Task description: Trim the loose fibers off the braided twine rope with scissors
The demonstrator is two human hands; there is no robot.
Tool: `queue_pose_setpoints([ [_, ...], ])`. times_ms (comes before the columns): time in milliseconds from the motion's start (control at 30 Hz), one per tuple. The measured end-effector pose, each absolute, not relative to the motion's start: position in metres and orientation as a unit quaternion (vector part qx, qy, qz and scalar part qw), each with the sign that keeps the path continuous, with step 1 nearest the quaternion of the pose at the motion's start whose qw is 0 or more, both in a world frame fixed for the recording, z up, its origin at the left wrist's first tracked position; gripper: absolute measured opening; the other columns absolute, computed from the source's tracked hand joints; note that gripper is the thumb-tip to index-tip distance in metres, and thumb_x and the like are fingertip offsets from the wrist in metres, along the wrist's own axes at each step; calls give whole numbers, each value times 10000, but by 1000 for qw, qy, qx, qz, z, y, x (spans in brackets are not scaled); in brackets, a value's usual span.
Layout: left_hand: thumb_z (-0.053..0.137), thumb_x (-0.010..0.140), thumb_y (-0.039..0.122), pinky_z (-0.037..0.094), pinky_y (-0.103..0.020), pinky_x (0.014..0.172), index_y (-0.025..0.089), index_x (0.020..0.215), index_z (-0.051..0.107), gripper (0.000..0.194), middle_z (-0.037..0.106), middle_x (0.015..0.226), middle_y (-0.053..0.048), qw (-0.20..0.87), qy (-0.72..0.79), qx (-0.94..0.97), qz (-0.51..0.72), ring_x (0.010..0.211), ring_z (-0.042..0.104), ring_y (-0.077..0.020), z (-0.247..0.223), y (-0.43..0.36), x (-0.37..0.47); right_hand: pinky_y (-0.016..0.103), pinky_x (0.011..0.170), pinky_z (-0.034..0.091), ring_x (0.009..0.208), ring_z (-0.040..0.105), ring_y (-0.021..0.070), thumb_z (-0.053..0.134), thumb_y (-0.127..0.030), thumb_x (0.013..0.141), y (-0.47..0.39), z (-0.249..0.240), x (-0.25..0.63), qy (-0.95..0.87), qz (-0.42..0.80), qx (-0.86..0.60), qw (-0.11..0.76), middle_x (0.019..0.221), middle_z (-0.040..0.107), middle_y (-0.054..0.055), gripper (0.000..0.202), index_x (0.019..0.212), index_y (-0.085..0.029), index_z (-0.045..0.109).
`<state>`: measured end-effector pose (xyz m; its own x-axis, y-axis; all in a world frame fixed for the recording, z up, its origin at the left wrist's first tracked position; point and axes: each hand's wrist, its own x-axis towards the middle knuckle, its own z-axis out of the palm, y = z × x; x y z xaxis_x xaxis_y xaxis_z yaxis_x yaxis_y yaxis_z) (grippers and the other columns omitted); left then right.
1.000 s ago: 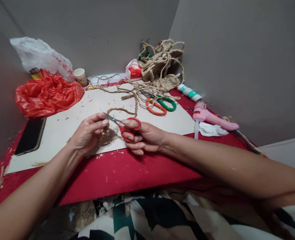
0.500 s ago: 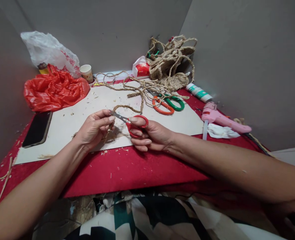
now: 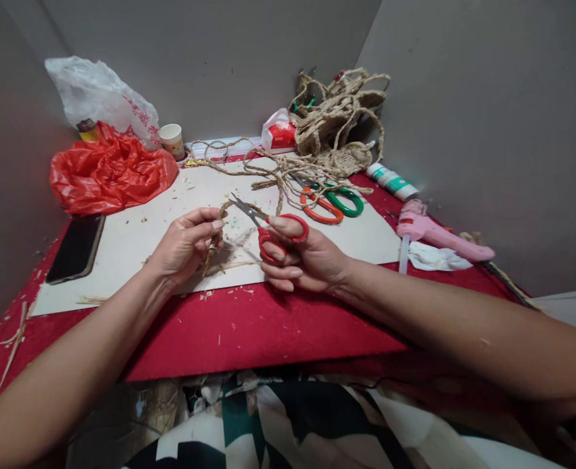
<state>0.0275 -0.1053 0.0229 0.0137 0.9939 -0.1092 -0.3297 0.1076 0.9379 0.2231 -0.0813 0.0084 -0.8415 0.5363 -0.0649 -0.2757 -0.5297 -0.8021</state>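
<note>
Between the thumb and fingers of my left hand (image 3: pixel 190 238) is a braided straw cord (image 3: pixel 224 210); one part hangs below the fingers and another runs back toward the tangle on the board. My right hand (image 3: pixel 312 257) has its thumb and fingers through the red handles of small scissors (image 3: pixel 250 210). Their blades stand slightly apart, pointing up and left, with the tips close to the cord just above my left fingertips. Whether the blades touch the cord I cannot tell. Larger scissors with one orange and one green handle (image 3: pixel 343 200) lie under loose cord behind my right hand.
A white board (image 3: pixel 126 260) with straw scraps covers much of the red cloth (image 3: pixel 268 332). At left are a phone (image 3: pixel 76 249), a red plastic bag (image 3: pixel 114 172) and a paper cup (image 3: pixel 172 140). A braided straw heap (image 3: pixel 341 124) and a pink glue gun (image 3: pixel 434 234) stand right.
The scissors have moved slightly right, away from my left fingertips, and their blades have spread apart. My left hand keeps its hold on the cord. The view has shifted a little.
</note>
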Motion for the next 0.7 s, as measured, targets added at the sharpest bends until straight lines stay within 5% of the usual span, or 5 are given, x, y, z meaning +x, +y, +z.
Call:
queue_pose_setpoints([
  [333,742,600,81,430,-189,522,150,830,700,243,585,655,26,602,433,378,554,540,509,-63,24,-107,32,193,349,401,348,271,60,574,-567,791,-81,6,222,-379,906,-117,145,396,222,-96,470,574,-152,535],
  [700,734,634,70,429,-177,518,182,858,692,254,573,627,36,617,424,390,536,524,506,-63,18,-107,30,194,353,402,339,263,58,546,-541,822,-81,3,222,-351,918,-106,149,395,214,-97,467,573,-147,546],
])
